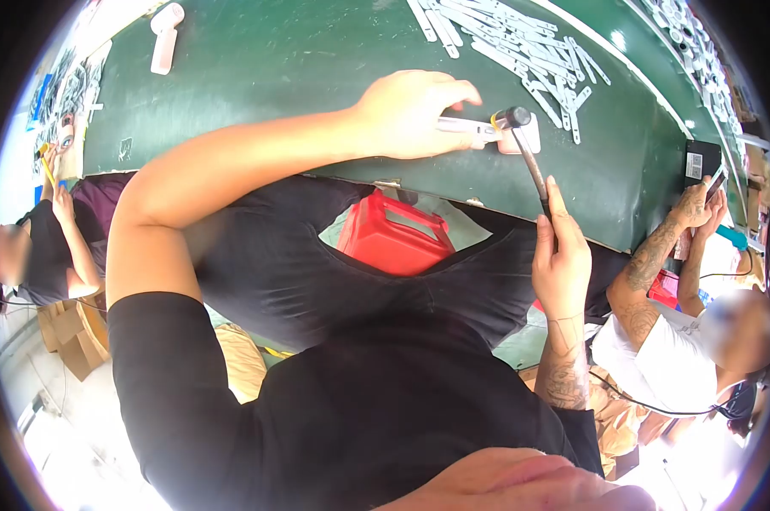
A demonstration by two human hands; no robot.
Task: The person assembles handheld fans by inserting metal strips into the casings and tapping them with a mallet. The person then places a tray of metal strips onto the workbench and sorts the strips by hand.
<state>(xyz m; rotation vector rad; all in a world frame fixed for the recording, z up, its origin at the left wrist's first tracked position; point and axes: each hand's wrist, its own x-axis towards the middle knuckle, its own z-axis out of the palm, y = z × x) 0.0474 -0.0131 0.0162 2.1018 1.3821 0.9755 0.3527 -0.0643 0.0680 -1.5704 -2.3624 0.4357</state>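
My right hand [563, 251] is closed round the handle of a small hammer [531, 164]. Its dark head [512, 117] is over a pale pink piece [525, 136] on the green table; whether they touch I cannot tell. From the left, my left hand [415, 115] reaches in and grips a flat silvery metal strip [470, 128]. The strip's far end lies close beside the hammer head, where a yellow band shows. Some fingers of the left hand are raised, and its palm is hidden.
Many flat metal strips [529, 51] lie scattered on the green table [274, 68]. At the far left is a pink handled item with a round end [165, 38]. Below the table edge sits a red plastic stool [393, 234]. Co-workers sit left [44, 247] and right [657, 341].
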